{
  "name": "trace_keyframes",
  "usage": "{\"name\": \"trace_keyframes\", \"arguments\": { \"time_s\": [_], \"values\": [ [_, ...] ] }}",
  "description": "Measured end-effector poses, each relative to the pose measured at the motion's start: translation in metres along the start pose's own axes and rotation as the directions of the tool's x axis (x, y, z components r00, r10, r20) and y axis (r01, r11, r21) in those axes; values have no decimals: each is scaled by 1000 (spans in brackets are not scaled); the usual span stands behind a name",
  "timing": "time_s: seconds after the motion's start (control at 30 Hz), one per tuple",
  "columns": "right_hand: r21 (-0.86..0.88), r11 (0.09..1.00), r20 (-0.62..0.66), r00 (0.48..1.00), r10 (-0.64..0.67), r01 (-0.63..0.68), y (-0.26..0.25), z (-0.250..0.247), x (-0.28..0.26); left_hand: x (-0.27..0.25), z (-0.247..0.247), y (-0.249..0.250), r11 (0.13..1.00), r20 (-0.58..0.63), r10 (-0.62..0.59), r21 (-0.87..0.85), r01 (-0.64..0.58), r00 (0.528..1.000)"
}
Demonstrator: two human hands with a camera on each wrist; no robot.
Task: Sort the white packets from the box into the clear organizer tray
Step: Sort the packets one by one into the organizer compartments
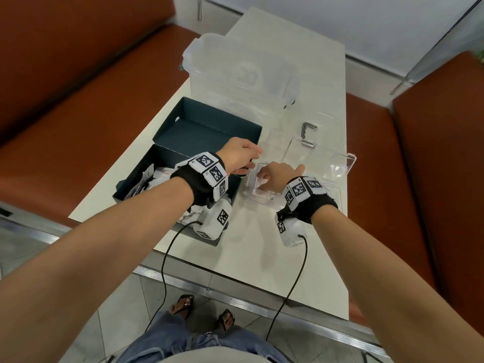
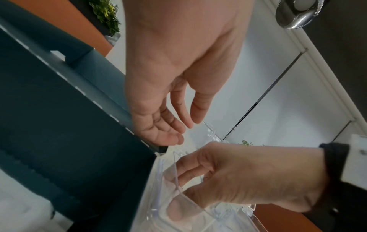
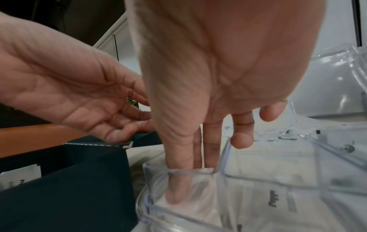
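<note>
A dark teal box (image 1: 131, 190) stands open on the white table, with several white packets (image 1: 158, 176) in it under my left wrist. To its right lies the clear organizer tray (image 1: 338, 166), lid open. My left hand (image 1: 242, 159) hovers at the box's right rim beside the tray, fingers relaxed and empty (image 2: 168, 127). My right hand (image 1: 272, 176) reaches down into the tray's near-left compartment. Its straight fingers (image 3: 178, 191) press on a white packet (image 3: 206, 169) there. Another printed packet (image 3: 258, 196) lies flat in the neighbouring compartment.
A large clear plastic container (image 1: 241, 74) stands at the back of the table. A small metal hex key (image 1: 307, 128) lies behind the tray. Orange-brown benches (image 1: 78, 87) flank the table on both sides. Two thin black cables (image 1: 167, 252) hang from my wrists over the near edge.
</note>
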State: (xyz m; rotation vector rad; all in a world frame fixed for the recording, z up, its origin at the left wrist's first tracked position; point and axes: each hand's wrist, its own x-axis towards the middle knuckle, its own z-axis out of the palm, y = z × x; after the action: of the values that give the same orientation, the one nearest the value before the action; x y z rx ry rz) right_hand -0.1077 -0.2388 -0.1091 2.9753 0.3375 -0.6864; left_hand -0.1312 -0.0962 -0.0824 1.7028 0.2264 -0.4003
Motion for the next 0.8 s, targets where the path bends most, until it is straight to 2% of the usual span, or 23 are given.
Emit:
{"name": "trace_keyframes", "arguments": {
  "time_s": [0.23, 0.37, 0.47, 0.6, 0.7, 0.8],
  "values": [
    [70, 998, 24, 1000, 1, -2, 3, -10, -6, -4, 0, 10, 1000, 15, 16, -8, -16, 1000],
    [89, 996, -45, 998, 34, -30, 9, -34, -19, -11, -11, 20, 998, 37, 46, 31, -47, 998],
    [122, 992, -98, 994, 37, -25, 9, -64, -34, -21, -38, 23, 988, 101, 67, 130, -80, 993],
    [318, 937, -121, 986, -113, 147, -6, -100, -55, -35, -90, 19, 938, 110, 75, 329, -107, 991],
    [395, 880, -167, 963, -213, 263, -39, -106, -63, -42, -128, 10, 922, 29, 89, 377, -93, 996],
    [392, 851, -143, 937, -320, 350, -85, -93, -57, -47, -160, -5, 922, -86, 103, 383, -63, 991]
  ]
}}
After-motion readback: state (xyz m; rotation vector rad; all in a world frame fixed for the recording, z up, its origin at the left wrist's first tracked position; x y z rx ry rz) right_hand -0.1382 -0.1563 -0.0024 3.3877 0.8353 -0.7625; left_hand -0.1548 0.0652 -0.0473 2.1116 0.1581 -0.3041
